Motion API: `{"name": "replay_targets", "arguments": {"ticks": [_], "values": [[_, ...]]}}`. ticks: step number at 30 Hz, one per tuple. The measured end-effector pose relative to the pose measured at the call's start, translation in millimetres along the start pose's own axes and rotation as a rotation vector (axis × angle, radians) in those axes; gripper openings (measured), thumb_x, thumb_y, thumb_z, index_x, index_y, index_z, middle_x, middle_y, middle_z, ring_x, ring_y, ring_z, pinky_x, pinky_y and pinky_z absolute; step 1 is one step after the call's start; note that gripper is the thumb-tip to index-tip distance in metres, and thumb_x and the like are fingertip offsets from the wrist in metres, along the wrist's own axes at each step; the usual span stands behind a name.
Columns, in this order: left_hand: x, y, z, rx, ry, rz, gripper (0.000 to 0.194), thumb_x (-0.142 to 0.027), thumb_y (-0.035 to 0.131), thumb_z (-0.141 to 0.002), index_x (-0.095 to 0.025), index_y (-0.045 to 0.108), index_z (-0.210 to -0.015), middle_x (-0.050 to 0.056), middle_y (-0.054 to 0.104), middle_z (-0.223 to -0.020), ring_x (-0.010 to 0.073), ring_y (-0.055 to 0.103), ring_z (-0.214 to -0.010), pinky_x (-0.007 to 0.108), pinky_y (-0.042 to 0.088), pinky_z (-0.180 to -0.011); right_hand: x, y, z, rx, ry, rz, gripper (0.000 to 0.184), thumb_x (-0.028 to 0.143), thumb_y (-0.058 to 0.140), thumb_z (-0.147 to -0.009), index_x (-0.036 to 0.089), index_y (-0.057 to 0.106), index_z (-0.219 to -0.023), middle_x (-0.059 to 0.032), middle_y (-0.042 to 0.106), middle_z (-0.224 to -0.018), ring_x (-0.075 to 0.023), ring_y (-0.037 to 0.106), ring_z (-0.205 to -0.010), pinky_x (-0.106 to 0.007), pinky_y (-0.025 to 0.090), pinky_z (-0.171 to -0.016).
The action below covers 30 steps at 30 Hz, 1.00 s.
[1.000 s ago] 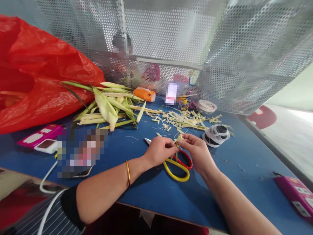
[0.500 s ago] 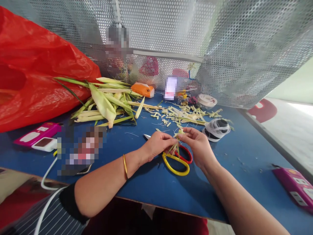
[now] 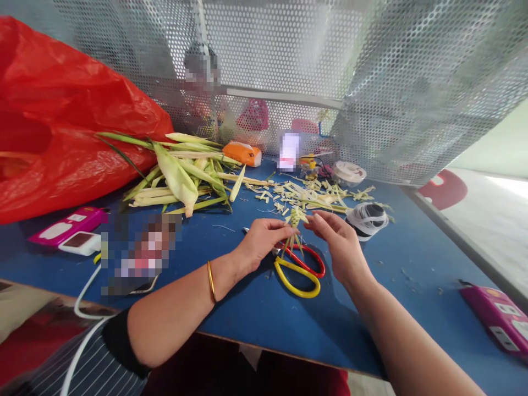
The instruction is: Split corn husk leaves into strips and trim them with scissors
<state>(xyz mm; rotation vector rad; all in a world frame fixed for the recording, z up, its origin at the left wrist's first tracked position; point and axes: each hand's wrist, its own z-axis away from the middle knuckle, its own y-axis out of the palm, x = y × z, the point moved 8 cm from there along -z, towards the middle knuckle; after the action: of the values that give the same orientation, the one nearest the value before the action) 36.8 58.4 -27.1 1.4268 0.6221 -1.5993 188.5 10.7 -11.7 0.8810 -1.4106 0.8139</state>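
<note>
The left hand (image 3: pixel 260 242) pinches the woven leaf piece (image 3: pixel 295 218) between thumb and fingers at its near part; the piece extends to the far right of this grip, beyond the yellow handle (image 3: pixel 304 295) of the scissors. Its long axis runs roughly far to near, with loose strips (image 3: pixel 300 246) trailing nearward. The right hand (image 3: pixel 339 239) is positioned just right of the piece, fingers bent; whether its fingertips grip a strip cannot be determined.

Blue table (image 3: pixel 247 319), perforated grey screen (image 3: pixel 280 49)
</note>
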Motion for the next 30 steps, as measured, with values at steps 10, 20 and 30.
{"name": "replay_targets", "arguments": {"ticks": [10,20,30], "values": [[-8.6,-8.6,2.1,-0.081,0.073,0.027,0.029,-0.04,0.082,-0.062,-0.014,0.072,-0.069,-0.001,0.061,-0.064,0.0082,0.047,-0.058,0.022,0.036,-0.055,-5.5,36.3,17.6,0.29,-0.019,0.178,0.033,0.05,0.073,-0.073,0.018,0.072,-0.071,-0.0023,0.068,-0.065,-0.0169,0.06,-0.062,-0.031,0.05,-0.065],[-5.3,-18.4,0.0,-0.096,-0.003,0.054,0.028,-0.034,0.073,-0.071,-0.015,0.073,-0.091,0.0,0.061,-0.072,0.0075,0.049,-0.058,0.021,0.038,-0.053,70.7,-55.7,-11.2,-0.2,-0.302,0.194,0.018,0.037,0.073,-0.07,0.021,0.071,-0.065,-0.0015,0.066,-0.063,-0.0167,0.058,-0.063,-0.032,0.047,-0.066],[3.8,-1.5,6.2,0.057,-0.094,-0.056,0.019,-0.024,0.067,-0.077,-0.011,0.073,-0.089,0.001,0.06,-0.066,0.0096,0.054,-0.061,0.023,0.04,-0.059,33.4,-186.2,-99.7,-0.52,-0.228,0.468,0.013,0.031,0.075,-0.058,0.019,0.072,-0.061,-0.0027,0.063,-0.049,-0.0208,0.059,-0.052,-0.033,0.044,-0.052]]}}
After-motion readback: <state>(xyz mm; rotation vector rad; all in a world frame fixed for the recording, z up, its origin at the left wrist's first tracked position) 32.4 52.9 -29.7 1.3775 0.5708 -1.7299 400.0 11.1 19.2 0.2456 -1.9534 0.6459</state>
